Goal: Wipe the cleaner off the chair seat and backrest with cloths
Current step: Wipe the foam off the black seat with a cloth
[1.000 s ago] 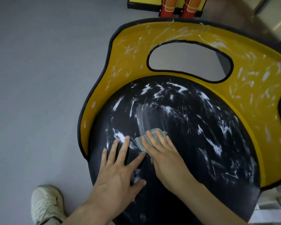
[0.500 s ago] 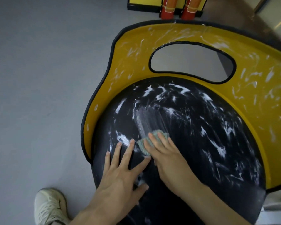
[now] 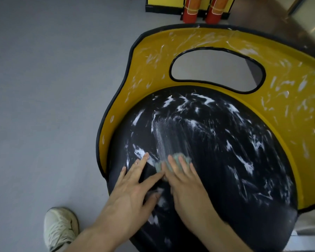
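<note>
A round black chair seat (image 3: 225,160) fills the middle and right of the view, streaked with white cleaner. A curved yellow backrest (image 3: 289,91) with an oval cut-out wraps behind it and is also smeared white. My right hand (image 3: 185,184) presses a small grey-green cloth (image 3: 178,157) flat on the seat's left part; only the cloth's far edge shows past my fingertips. A hazy wiped streak runs up the seat from the cloth. My left hand (image 3: 133,191) lies flat on the seat just left of it, fingers spread, holding nothing.
Grey floor (image 3: 44,88) spreads to the left. My light-coloured shoe (image 3: 60,228) stands on it by the seat's front left. Two red cylinders (image 3: 191,10) stand behind the backrest against a yellow and black base.
My right hand and the cloth have slid a little toward me down the seat, lengthening the hazy streak. The view has shifted slightly. My left hand stays put.
</note>
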A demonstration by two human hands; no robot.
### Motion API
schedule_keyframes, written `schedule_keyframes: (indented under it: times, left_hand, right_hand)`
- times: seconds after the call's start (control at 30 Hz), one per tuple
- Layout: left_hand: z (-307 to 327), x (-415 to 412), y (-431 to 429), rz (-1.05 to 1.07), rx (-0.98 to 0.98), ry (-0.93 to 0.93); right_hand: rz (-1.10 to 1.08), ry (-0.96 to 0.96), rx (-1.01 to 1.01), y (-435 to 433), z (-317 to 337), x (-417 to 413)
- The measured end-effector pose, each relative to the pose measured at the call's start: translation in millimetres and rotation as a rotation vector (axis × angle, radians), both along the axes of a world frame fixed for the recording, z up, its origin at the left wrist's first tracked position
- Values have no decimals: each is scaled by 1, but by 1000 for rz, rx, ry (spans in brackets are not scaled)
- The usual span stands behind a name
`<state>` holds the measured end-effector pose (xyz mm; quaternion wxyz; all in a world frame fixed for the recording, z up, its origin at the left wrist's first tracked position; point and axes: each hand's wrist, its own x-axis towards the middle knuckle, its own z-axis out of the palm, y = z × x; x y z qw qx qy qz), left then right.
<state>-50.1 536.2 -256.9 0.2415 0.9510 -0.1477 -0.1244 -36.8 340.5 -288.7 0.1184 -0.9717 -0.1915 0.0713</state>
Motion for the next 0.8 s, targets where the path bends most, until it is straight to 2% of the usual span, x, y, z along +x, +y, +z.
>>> schedule_keyframes:
  times: [0.13,0.37,0.6,0.8]
  left_hand:
    - [-6,-1,3,16,-8,-27]
    - [-2,-3,-3,68,100,-8]
    - [-1,2,-16,81,231,45]
    - [8,2,-16,58,289,73]
  right_hand:
    - [57,17,-54,-9,-2,-31]
    - [-67,47,-57,25,16,69]
    - [-7,5,-59,-7,-2,-39]
    - [19,-79,-54,-24,0,-64]
